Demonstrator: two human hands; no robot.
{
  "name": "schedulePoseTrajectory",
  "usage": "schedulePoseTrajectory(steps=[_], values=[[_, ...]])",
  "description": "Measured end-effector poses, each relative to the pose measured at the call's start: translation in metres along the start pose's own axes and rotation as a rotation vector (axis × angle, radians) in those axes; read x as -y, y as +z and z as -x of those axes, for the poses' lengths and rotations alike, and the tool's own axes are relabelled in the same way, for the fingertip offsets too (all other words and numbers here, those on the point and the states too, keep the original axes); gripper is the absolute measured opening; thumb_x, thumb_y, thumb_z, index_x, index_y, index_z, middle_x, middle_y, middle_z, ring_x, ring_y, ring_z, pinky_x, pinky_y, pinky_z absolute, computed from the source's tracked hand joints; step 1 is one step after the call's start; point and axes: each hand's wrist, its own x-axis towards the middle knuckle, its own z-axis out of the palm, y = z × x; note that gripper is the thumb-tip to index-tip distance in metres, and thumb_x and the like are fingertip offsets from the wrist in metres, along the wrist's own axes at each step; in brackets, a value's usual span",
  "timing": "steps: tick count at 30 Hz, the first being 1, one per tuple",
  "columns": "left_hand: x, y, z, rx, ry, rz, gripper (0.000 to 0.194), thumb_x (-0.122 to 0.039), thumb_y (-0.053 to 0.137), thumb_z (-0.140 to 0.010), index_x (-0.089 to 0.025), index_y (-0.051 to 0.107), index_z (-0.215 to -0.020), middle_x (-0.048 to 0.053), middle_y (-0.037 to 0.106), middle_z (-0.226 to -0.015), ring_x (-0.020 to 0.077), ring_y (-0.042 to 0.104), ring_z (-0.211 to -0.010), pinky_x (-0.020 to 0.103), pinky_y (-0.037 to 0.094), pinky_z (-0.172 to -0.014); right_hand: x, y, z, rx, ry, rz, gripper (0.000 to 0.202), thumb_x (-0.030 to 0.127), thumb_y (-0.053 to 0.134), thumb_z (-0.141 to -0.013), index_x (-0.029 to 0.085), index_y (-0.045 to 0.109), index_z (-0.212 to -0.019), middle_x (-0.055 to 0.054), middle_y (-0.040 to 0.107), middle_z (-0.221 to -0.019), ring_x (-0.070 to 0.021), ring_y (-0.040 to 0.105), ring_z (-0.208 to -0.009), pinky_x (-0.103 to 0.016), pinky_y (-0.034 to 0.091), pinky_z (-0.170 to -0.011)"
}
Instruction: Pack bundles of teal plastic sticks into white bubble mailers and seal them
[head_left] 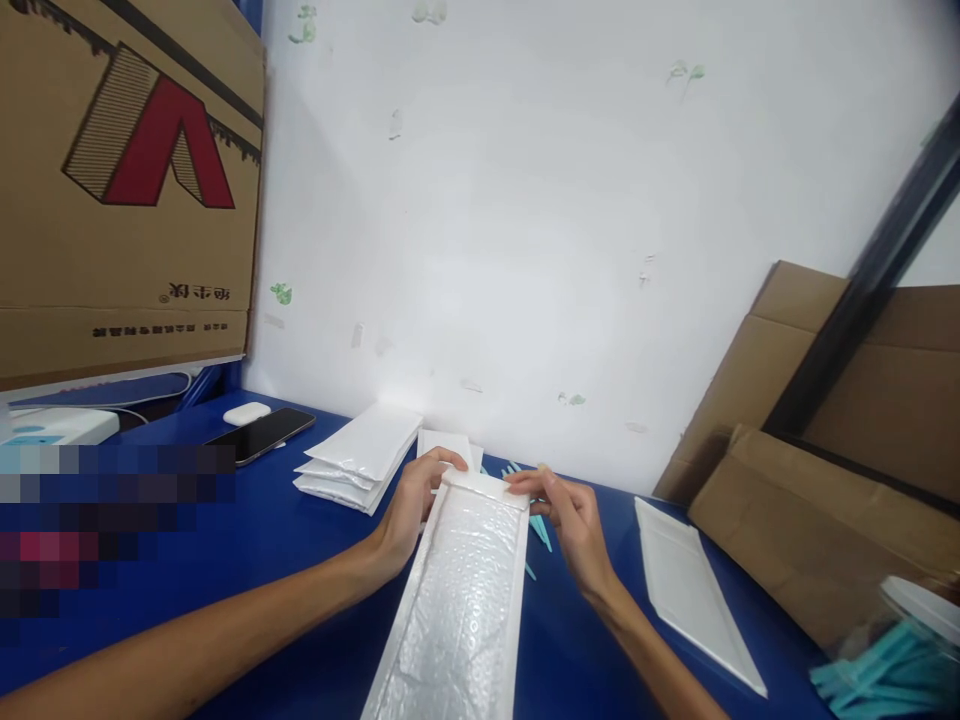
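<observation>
Bubble mailer (457,620) lies lengthwise on the blue table (285,540), its near end cut off by the bottom of the view. At its far end the flap is pinched from both sides: the left hand (411,505) curls its fingers over the left corner, and the right hand (571,515) grips the right corner between thumb and fingertips. What is inside the mailer cannot be made out through the cloudy plastic.

Just beyond the hands, a few teal sticks (538,530) poke out, mostly hidden behind the right hand and the mailer. A stack of white mailers (360,455) sits to the left, with a phone (261,434) and a small white case (246,412) farther left. Part of the left side is blurred out. A single flat mailer (694,595) lies to the right, near brown cardboard (825,530) leaning against the wall. At the bottom right corner, a clear tub of teal sticks (892,660) is cut off. A big cardboard box (127,180) stands upper left.
</observation>
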Motion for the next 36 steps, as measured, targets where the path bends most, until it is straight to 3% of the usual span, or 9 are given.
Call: schedulePoseTrajectory(steps=[2,4,7,11,17,23,30,33,36], values=[[-0.002,0.003,0.001,-0.035,-0.014,-0.098,0.017,-0.033,0.054,-0.071,-0.019,0.056,-0.081,-0.004,0.048,-0.057,0.0119,0.044,-0.05,0.022,0.027,-0.047,-0.002,-0.002,-0.001,0.026,0.017,-0.054,0.042,0.045,0.047,-0.093,0.017,0.075,-0.08,-0.013,0.071,-0.101,-0.0258,0.064,-0.092,-0.032,0.049,-0.069],[-0.003,0.005,0.002,-0.051,-0.029,-0.162,0.014,-0.027,0.057,-0.067,-0.019,0.055,-0.079,-0.005,0.047,-0.056,0.0116,0.043,-0.051,0.022,0.027,-0.048,-0.002,-0.004,-0.001,0.08,0.04,-0.153,0.032,0.037,0.047,-0.089,0.019,0.073,-0.096,-0.011,0.07,-0.101,-0.0238,0.063,-0.087,-0.032,0.048,-0.07],[0.0,0.005,0.002,0.008,-0.061,-0.113,0.012,-0.025,0.056,-0.068,-0.019,0.055,-0.079,-0.005,0.048,-0.057,0.0118,0.043,-0.053,0.022,0.029,-0.05,0.0,-0.004,-0.002,0.18,0.072,-0.272,0.038,0.021,0.05,-0.076,0.024,0.065,-0.111,-0.006,0.067,-0.103,-0.021,0.06,-0.084,-0.031,0.045,-0.071],[0.006,0.005,0.002,0.127,-0.069,-0.031,0.01,-0.026,0.055,-0.072,-0.017,0.058,-0.076,-0.003,0.052,-0.065,0.0113,0.045,-0.058,0.022,0.032,-0.055,0.005,-0.003,-0.001,0.24,0.021,-0.11,0.026,0.013,0.054,-0.07,0.022,0.068,-0.09,-0.005,0.063,-0.109,-0.0208,0.055,-0.095,-0.029,0.041,-0.077],[0.002,0.012,0.01,0.193,-0.183,0.018,0.012,-0.028,0.059,-0.074,-0.018,0.061,-0.081,-0.002,0.055,-0.069,0.0138,0.05,-0.065,0.023,0.035,-0.06,0.019,-0.004,0.003,0.287,-0.094,0.027,0.017,0.023,0.051,-0.081,0.022,0.067,-0.086,-0.007,0.06,-0.112,-0.0217,0.054,-0.095,-0.029,0.04,-0.075],[-0.005,0.02,0.019,0.259,-0.292,0.141,0.01,-0.022,0.063,-0.07,-0.017,0.056,-0.075,-0.001,0.058,-0.077,0.0132,0.053,-0.07,0.023,0.038,-0.063,0.026,0.006,0.007,0.323,-0.099,0.079,0.019,0.038,0.056,-0.083,0.024,0.067,-0.09,-0.007,0.06,-0.111,-0.0262,0.055,-0.106,-0.035,0.039,-0.093],[-0.001,0.017,0.022,0.334,-0.123,-0.085,0.012,-0.028,0.054,-0.085,-0.021,0.058,-0.094,0.0,0.058,-0.088,0.013,0.053,-0.073,0.021,0.039,-0.06,0.017,0.01,0.01,0.262,-0.086,-0.026,0.026,0.047,0.065,-0.075,0.022,0.063,-0.076,-0.009,0.059,-0.116,-0.029,0.056,-0.104,-0.038,0.043,-0.088],[-0.006,0.016,0.029,0.421,-0.037,-0.247,0.03,-0.032,0.054,-0.088,-0.028,0.056,-0.118,0.002,0.057,-0.102,0.0131,0.052,-0.072,0.02,0.041,-0.054,0.014,0.002,0.007,0.157,-0.099,-0.235,0.032,0.055,0.06,-0.076,0.024,0.057,-0.08,-0.008,0.063,-0.099,-0.0272,0.057,-0.094,-0.038,0.045,-0.08],[-0.009,0.016,0.038,0.534,-0.013,-0.388,0.046,-0.039,0.055,-0.089,-0.033,0.05,-0.135,0.005,0.056,-0.113,0.0156,0.055,-0.081,0.02,0.045,-0.054,0.015,-0.008,0.003,0.026,-0.187,-0.29,0.031,0.055,0.056,-0.079,0.025,0.053,-0.078,-0.001,0.052,-0.069,-0.0193,0.051,-0.07,-0.032,0.043,-0.068]])
